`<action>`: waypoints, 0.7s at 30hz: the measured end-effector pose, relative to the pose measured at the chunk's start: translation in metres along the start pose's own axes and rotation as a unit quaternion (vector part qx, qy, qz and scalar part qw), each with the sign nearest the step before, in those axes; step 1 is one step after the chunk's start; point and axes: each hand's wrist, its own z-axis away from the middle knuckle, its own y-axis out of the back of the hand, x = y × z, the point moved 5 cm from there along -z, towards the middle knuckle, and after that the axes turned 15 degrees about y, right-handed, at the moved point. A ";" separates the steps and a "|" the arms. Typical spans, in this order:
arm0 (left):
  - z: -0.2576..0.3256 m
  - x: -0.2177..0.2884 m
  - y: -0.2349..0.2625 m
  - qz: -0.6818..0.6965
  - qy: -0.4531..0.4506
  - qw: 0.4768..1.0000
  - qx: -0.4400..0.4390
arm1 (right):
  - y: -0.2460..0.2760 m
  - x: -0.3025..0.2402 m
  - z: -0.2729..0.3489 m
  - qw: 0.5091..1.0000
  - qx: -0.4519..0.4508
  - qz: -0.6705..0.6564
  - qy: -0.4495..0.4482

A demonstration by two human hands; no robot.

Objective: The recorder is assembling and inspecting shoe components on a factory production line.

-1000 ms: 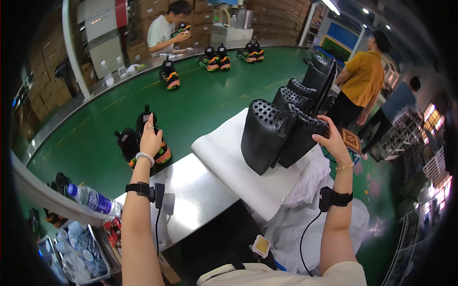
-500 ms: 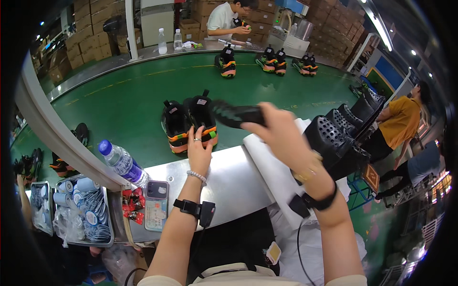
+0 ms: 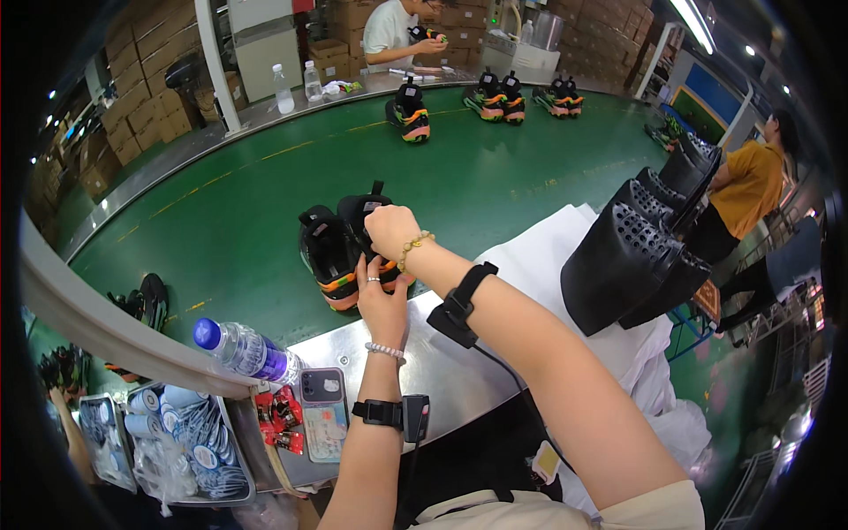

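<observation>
A pair of black sneakers with orange and pink soles stands side by side on the green surface in front of me. My left hand (image 3: 382, 305) grips the heel of the right sneaker (image 3: 355, 210), fingers and thumb around its sides. Closed and bent down, my right hand (image 3: 391, 231) reaches into that sneaker's opening. Its fingertips are hidden, and so is the black insole it carried half a second ago. The left sneaker (image 3: 336, 288) touches its mate, and no hand holds it.
At right, nested black perforated pieces (image 3: 609, 265) stand by a white sheet (image 3: 530, 252). A bottle (image 3: 252, 352), phone (image 3: 321, 387) and red packets (image 3: 279, 410) lie left on the metal ledge (image 3: 459, 371). Metal trays (image 3: 231, 501) hold blue-grey bundles. More sneakers (image 3: 412, 124) and a person working are across.
My right hand has swung left and down with the black insole, from the air right of the sneakers into the right sneaker's opening. My left hand stays on the heel. The view has shifted slightly.
</observation>
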 end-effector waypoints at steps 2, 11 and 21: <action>0.000 0.000 0.002 -0.004 0.002 1.000 -0.007 | -0.015 0.003 -0.004 0.999 -0.014 -0.026 -0.043; -0.006 -0.006 -0.013 0.049 0.001 0.999 -0.003 | -0.054 0.027 -0.029 0.974 -0.049 -0.154 -0.157; -0.009 -0.022 -0.010 0.080 0.021 0.996 -0.035 | -0.033 0.015 -0.038 0.973 -0.015 -0.197 -0.124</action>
